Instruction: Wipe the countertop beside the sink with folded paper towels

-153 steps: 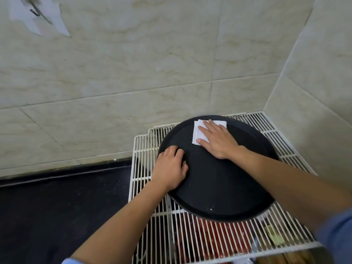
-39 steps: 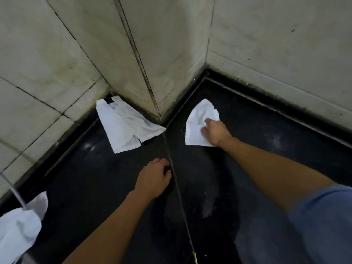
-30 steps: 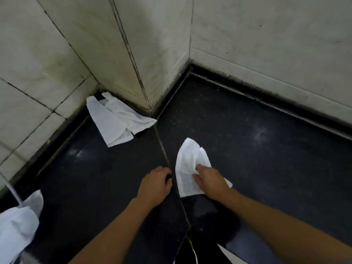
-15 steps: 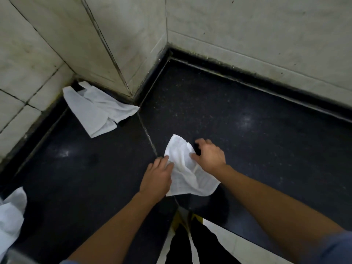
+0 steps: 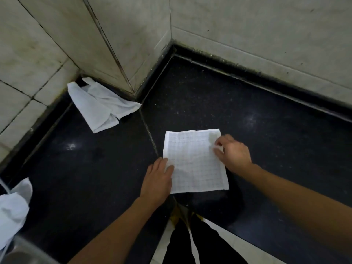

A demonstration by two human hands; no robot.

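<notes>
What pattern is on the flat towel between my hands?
The towel is white with a fine grid of small squares; the head view shows it.

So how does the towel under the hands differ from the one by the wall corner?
The flat towel is spread out square; the corner towel is crumpled. The left hand presses the flat towel's edge and the right hand pinches it; nobody touches the corner towel, which lies against the wall. Both are white, on the black countertop.

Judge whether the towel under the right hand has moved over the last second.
Yes. The paper towel has come away from the wall corner toward the front edge of the countertop, still right of the seam.
</notes>
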